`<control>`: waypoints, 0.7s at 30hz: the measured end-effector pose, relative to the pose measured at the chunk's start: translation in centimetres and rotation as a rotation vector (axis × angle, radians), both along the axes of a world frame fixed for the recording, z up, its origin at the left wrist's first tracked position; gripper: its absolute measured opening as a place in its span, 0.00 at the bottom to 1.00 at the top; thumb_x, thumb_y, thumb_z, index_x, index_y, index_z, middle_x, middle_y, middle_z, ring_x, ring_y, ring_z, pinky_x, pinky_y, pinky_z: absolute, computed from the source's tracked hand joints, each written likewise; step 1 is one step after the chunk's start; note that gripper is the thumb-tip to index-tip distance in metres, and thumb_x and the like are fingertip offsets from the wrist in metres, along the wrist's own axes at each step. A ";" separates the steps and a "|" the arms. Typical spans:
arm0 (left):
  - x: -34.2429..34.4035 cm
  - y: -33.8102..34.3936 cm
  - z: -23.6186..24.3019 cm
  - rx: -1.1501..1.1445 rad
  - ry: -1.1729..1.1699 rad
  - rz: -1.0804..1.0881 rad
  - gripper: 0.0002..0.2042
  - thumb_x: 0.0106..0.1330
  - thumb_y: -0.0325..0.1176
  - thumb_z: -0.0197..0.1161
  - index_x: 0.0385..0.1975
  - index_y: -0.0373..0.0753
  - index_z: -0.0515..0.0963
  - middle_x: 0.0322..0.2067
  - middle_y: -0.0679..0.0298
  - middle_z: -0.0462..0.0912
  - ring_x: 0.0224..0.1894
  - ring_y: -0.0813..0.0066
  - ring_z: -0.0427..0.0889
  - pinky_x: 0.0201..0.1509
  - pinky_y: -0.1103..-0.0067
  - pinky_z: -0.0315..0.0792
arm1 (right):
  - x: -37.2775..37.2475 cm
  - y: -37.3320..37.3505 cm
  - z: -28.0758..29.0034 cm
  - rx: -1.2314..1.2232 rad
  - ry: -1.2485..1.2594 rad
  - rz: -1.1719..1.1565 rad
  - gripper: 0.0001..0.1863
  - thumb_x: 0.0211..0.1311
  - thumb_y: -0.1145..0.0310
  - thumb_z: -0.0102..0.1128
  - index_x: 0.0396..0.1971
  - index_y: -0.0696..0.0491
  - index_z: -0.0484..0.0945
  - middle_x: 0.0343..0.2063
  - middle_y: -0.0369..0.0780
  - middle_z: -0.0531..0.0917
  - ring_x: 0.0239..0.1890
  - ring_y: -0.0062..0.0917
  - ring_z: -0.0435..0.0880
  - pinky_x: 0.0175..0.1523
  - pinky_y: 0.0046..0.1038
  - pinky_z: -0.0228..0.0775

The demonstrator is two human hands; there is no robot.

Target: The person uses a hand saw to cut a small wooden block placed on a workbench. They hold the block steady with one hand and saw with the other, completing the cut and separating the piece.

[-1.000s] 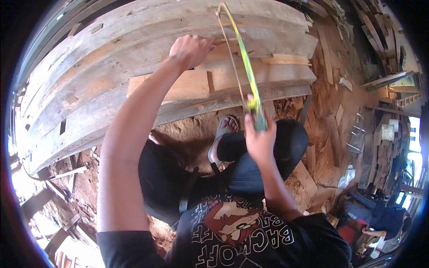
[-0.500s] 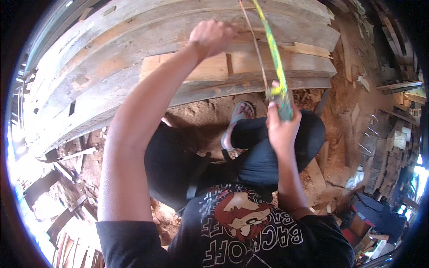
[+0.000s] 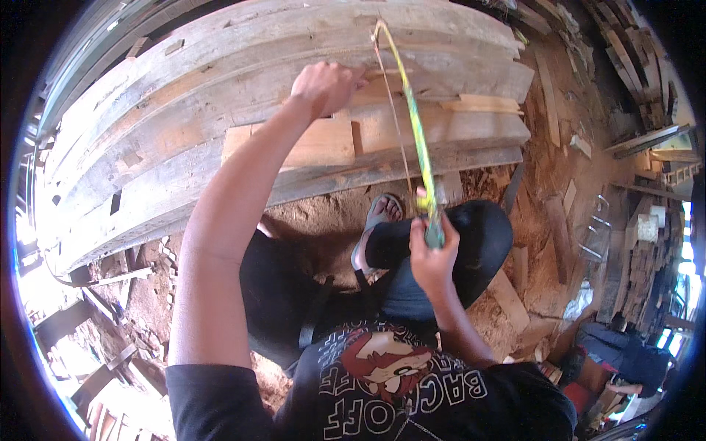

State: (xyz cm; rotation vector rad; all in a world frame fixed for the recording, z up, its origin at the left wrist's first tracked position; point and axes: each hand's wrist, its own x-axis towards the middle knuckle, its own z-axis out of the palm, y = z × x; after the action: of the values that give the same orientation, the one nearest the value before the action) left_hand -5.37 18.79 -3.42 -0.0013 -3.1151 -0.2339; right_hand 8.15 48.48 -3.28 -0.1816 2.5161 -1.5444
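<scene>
A bow saw [image 3: 414,117] with a yellow-green frame and a thin brownish blade lies across the stacked timber, pointing away from me. My right hand [image 3: 434,253] is wrapped round its green handle, above my bent knee. My left hand [image 3: 327,84] is closed over the timber, left of the blade. From its fingers a thin wooden stick [image 3: 390,72] reaches right to the saw; its held end is hidden. Below that hand a short pale board [image 3: 318,143] rests on the thick planks [image 3: 213,95].
A pale strip [image 3: 485,104] lies on the right end of the planks. Wood offcuts [image 3: 507,298] are scattered on the brown dirt floor. More timber is stacked at the right [image 3: 640,264]. At lower right another person [image 3: 625,360] is partly in view.
My right hand has drawn the bow saw back toward me, so its far end now shows. My left hand stays closed at about the same spot on the timber.
</scene>
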 end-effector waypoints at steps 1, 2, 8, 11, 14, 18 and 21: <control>-0.1 -0.1 0.1 0.015 -0.026 -0.016 0.18 0.84 0.49 0.47 0.59 0.46 0.76 0.41 0.50 0.91 0.45 0.49 0.91 0.48 0.56 0.84 | 0.1 0.0 0.0 0.011 0.036 0.022 0.23 0.72 0.79 0.55 0.65 0.60 0.79 0.56 0.49 0.88 0.58 0.26 0.85 0.62 0.31 0.75; -0.1 -0.1 0.1 0.024 -0.037 -0.025 0.18 0.83 0.49 0.46 0.58 0.46 0.76 0.41 0.50 0.91 0.46 0.48 0.90 0.49 0.56 0.84 | 0.1 0.0 0.1 -0.018 0.120 0.054 0.23 0.71 0.79 0.55 0.65 0.60 0.79 0.56 0.49 0.88 0.61 0.26 0.85 0.64 0.31 0.74; -0.4 -0.3 -0.7 0.004 -0.016 -0.034 0.18 0.84 0.49 0.45 0.57 0.45 0.75 0.40 0.50 0.90 0.44 0.46 0.90 0.48 0.55 0.84 | 0.0 0.6 0.5 -0.056 0.074 0.031 0.23 0.72 0.79 0.56 0.65 0.58 0.79 0.55 0.47 0.89 0.57 0.25 0.86 0.61 0.28 0.75; -0.2 -0.2 -1.3 -0.014 -0.011 -0.049 0.19 0.84 0.50 0.45 0.58 0.45 0.75 0.39 0.51 0.91 0.43 0.46 0.91 0.46 0.56 0.84 | -0.1 0.2 0.8 -0.099 0.309 0.088 0.23 0.72 0.79 0.57 0.66 0.58 0.79 0.55 0.49 0.88 0.58 0.25 0.86 0.61 0.29 0.75; -0.3 -0.2 -1.5 -0.009 -0.047 -0.072 0.20 0.84 0.52 0.46 0.61 0.46 0.75 0.39 0.50 0.91 0.43 0.46 0.91 0.45 0.56 0.85 | 0.3 -0.2 1.3 -0.120 0.130 0.060 0.23 0.71 0.79 0.57 0.65 0.56 0.80 0.51 0.49 0.90 0.47 0.22 0.86 0.52 0.29 0.77; -1.0 -0.7 -1.1 -0.032 0.036 -0.021 0.22 0.83 0.54 0.47 0.62 0.46 0.75 0.39 0.50 0.91 0.43 0.45 0.91 0.44 0.56 0.85 | 1.7 0.8 1.6 -0.009 0.024 -0.007 0.24 0.70 0.82 0.54 0.65 0.56 0.80 0.51 0.48 0.90 0.48 0.19 0.85 0.53 0.28 0.76; -1.0 -0.7 -1.0 -0.054 0.041 -0.015 0.22 0.82 0.54 0.48 0.60 0.45 0.75 0.39 0.50 0.90 0.42 0.44 0.91 0.43 0.55 0.84 | 2.4 1.7 1.9 -0.156 -0.018 -0.029 0.24 0.70 0.83 0.53 0.65 0.57 0.80 0.49 0.44 0.89 0.51 0.17 0.84 0.56 0.25 0.74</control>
State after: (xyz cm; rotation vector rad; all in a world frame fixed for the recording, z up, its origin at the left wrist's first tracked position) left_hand -6.40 18.05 -4.40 -0.0304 -3.0806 -0.1479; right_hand 10.53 50.21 -1.34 -0.1518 2.3956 -1.7458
